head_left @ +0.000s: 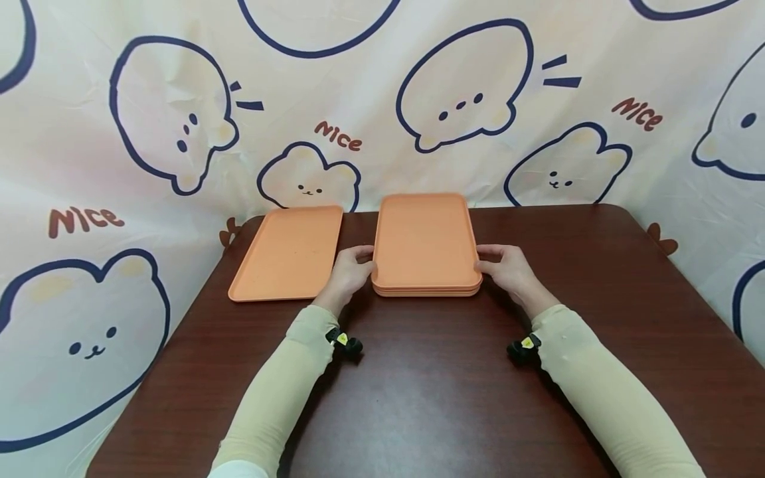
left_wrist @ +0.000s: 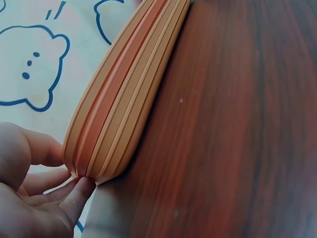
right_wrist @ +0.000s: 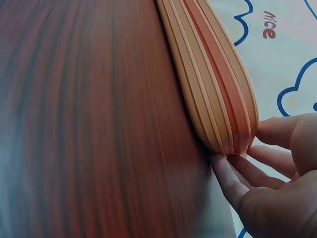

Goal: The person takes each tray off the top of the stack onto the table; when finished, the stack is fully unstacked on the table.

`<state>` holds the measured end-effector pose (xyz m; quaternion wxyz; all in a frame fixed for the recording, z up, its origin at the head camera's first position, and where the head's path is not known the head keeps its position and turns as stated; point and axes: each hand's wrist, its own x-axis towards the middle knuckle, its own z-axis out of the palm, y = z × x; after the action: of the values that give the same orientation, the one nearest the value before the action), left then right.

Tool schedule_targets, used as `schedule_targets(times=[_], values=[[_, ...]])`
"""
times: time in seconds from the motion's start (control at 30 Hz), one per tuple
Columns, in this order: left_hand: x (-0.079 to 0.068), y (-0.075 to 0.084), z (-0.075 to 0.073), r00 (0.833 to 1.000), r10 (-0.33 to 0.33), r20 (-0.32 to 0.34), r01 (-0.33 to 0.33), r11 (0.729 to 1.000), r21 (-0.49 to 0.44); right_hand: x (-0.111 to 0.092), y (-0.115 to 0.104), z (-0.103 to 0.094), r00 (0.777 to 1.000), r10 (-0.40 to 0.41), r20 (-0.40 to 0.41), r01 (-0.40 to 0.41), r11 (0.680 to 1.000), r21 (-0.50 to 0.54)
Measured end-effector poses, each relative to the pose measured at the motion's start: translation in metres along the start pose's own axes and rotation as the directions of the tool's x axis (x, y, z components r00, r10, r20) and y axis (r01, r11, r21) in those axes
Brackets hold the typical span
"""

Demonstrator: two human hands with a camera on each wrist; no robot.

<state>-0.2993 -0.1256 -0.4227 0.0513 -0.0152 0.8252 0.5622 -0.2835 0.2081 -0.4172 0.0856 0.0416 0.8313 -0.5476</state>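
Observation:
A stack of several orange rectangular trays (head_left: 425, 242) lies at the far middle of the table. In the wrist views its layered rims (left_wrist: 116, 94) show, one of them redder than the others. My left hand (head_left: 351, 272) holds the stack at its left side, thumb and fingertips against the rims. On the opposite side, my right hand (head_left: 508, 271) grips the edge in the same way, its thumb low on the rims in the right wrist view. A separate orange tray (head_left: 289, 255) lies flat to the left, partly behind my left wrist.
The dark brown wooden table (head_left: 430, 385) reaches back to a pale cloth backdrop (head_left: 382, 86) printed with cartoon bears and the word Nice. The cloth also hangs along the left and right sides. A small black device (head_left: 345, 344) is strapped at each wrist.

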Motion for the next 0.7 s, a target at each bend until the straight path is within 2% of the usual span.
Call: schedule_targets(times=[0.4, 0.7], values=[[-0.004, -0.011, -0.034, 0.999, -0.031, -0.030, 0.032, 0.999, 0.018, 0.005, -0.012, 0.035, 0.999, -0.025, 0.031, 0.024, 0.999, 0.030], [-0.004, -0.019, -0.057, 0.998, -0.022, -0.067, 0.029, 0.994, 0.103, 0.013, -0.022, 0.061, 0.998, -0.050, 0.032, 0.049, 0.998, 0.034]])
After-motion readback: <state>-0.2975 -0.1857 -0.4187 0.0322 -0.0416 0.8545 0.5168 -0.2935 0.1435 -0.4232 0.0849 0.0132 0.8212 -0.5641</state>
